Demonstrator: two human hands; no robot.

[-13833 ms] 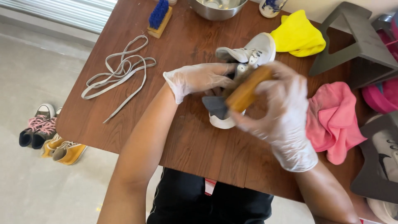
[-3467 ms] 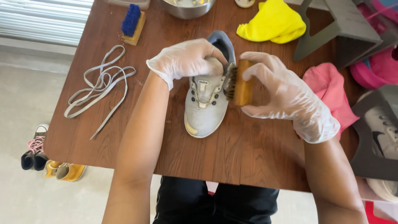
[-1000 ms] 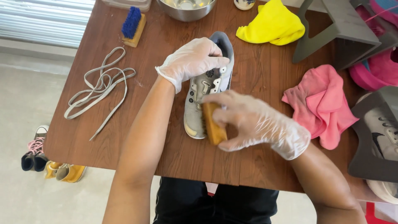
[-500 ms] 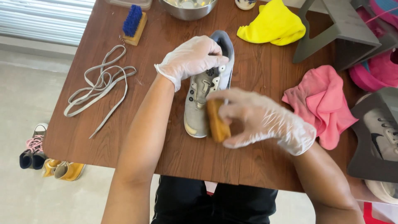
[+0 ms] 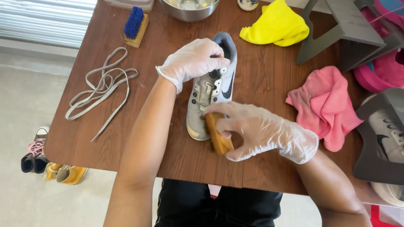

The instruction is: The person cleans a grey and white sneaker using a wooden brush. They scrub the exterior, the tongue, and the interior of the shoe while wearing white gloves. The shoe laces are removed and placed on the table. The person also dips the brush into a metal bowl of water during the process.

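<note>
Head view: bowl [image 5: 190, 9] contents unclear. Left hand [image 5: 194, 59] clamps the shoe [image 5: 209, 90]; right hand [image 5: 248, 130] grips the brush [image 5: 218, 133], unchanged, brush barely lower at the toe.

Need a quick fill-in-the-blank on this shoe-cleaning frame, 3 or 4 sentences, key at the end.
1. The right hand holds a wooden brush against the ____ end of the grey sneaker.
2. The left hand grips the sneaker near its ____.
3. The loose laces lie to the ____ of the sneaker in the picture.
4. The brush with blue bristles lies beside a metal ____.

Missing words: toe; heel; left; bowl
</note>
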